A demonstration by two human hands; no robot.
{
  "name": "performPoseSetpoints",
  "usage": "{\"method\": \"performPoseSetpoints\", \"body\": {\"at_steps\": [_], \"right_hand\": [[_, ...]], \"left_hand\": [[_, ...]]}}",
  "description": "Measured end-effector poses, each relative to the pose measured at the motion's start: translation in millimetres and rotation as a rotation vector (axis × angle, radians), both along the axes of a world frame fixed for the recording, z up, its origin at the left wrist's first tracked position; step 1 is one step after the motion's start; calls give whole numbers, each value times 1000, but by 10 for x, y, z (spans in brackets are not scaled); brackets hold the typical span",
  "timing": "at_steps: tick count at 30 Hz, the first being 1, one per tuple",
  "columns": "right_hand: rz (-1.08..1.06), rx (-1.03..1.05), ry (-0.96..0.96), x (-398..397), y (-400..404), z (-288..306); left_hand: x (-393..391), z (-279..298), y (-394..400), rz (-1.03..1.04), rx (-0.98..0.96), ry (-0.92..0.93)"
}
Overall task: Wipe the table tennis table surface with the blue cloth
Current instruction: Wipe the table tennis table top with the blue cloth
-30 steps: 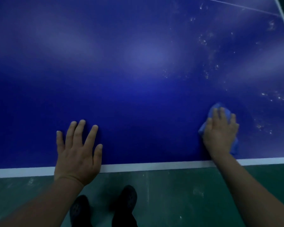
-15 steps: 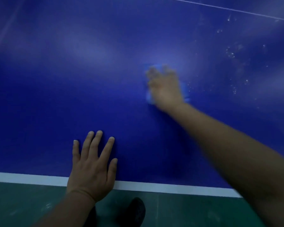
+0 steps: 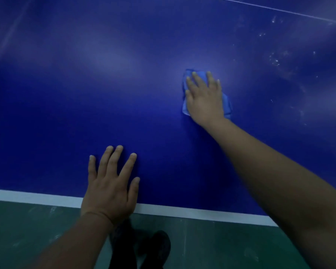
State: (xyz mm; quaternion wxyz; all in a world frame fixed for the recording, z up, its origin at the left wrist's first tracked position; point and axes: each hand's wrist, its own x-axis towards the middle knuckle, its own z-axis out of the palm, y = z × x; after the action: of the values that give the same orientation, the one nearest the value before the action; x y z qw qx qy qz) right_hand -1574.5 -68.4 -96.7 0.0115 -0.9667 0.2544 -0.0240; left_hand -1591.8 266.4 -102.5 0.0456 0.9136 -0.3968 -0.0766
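Right grip (image 3: 204, 96) flat, fingers spread, pressing blue cloth (image 3: 227, 105) on table (image 3: 66, 113); left grip (image 3: 110, 183) spread flat

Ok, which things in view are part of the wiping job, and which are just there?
Part of the job:
- blue cloth, flat under the right hand
- table surface, with pale specks at far right
- left hand, flat near the white edge line

Just there:
- green floor
- dark shoes

counter (image 3: 124, 98): deep blue, white edge stripe, thin white line upper right, pale specks at right
cloth (image 3: 227, 104): lighter blue
floor (image 3: 221, 247): dull green
shoes (image 3: 159, 247): black
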Motion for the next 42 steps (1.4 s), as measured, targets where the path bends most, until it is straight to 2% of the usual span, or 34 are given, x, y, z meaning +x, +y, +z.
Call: {"method": "performPoseSetpoints", "body": {"at_steps": [2,3,5,8,11,12,14,17,19,21,23,26,28,31,33,36,39,40,42], "right_hand": [[131,22,18,-15,-66,7],[117,-14,30,-79,-230,16],[-127,-72,17,-258,-720,18],[-601,-5,-4,-612,-1189,48],[-793,44,-41,-575,-1158,85],[-784,43,-55,-447,-1095,79],[-604,25,-59,-86,-878,40],[-89,-35,-44,423,-437,-41],[137,-17,-5,532,-450,-48],[80,-56,80,461,-897,-108],[-153,-56,149,151,-1427,-137],[-420,-53,85,-229,-1582,-172],[-342,-70,82,-185,-1269,-174],[131,-72,-43,171,-566,-185],[367,-36,-129,560,-101,-145],[530,18,-78,1251,113,-58],[453,-46,49,1631,-561,-61],[351,-100,99,1602,-928,-77],[-2,-245,107,1302,-1701,-79]], "left_hand": [[-13,2,-1,7,-13,8],[-16,5,-1,7,-17,11],[-6,7,1,3,-26,8],[-20,23,-4,6,-61,22],[37,124,-38,34,-176,76],[121,157,-73,35,-223,82],[402,206,-193,21,-290,56],[1073,216,-570,28,-305,21],[1574,201,-898,47,-284,-15],[2013,201,-1167,97,-242,-4],[2214,166,-1300,133,-183,-3],[2352,67,-1357,143,-167,27],[2372,29,-1369,122,-215,40],[2374,20,-1347,117,-246,43],[2394,17,-1350,119,-256,43],[2414,0,-1362,125,-272,33],[2428,-17,-1366,95,-264,32],[2436,-18,-1367,87,-266,36],[2440,-19,-1368,77,-255,37]]}}
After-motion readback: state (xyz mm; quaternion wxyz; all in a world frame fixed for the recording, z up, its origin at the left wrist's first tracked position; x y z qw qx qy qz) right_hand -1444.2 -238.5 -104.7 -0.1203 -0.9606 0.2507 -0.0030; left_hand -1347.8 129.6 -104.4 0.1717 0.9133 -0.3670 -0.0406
